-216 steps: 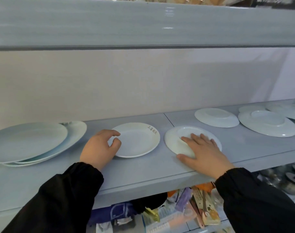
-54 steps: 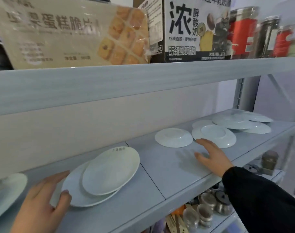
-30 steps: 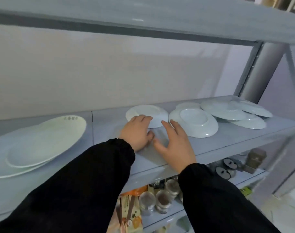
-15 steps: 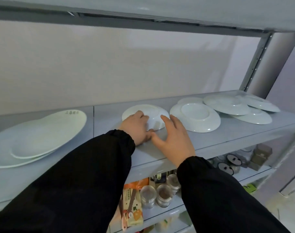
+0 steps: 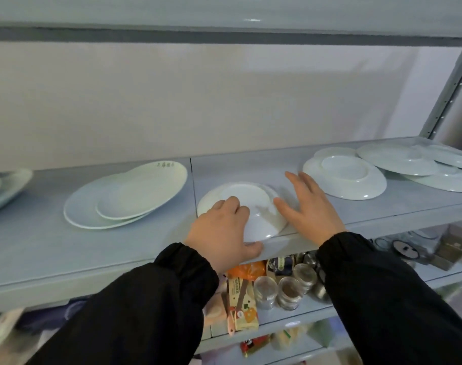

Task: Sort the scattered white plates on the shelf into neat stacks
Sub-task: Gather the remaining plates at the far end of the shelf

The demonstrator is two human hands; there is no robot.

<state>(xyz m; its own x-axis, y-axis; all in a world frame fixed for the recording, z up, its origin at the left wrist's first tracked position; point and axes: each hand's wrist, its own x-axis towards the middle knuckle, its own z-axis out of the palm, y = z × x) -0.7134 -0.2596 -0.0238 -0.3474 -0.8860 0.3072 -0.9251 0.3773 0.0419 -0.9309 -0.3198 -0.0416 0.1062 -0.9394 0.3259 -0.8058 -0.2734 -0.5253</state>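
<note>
Dragged forward since a moment ago, the small upturned plate (image 5: 251, 206) now sits at the front edge of the matte grey shelf (image 5: 119, 248). A glossy two-plate stack (image 5: 124, 198) lies at its 9 o'clock (green rim characters, unreadable), and an inverted plate (image 5: 345, 177) at 2 o'clock. The left hand (image 5: 222, 230) grips the small upturned plate's near rim. The right hand (image 5: 311, 206), fingers spread, touches its 3 o'clock side.

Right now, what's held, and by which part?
Left hand grips the overturned plate by its near rim, fingers on top. Right hand holds nothing.
</note>
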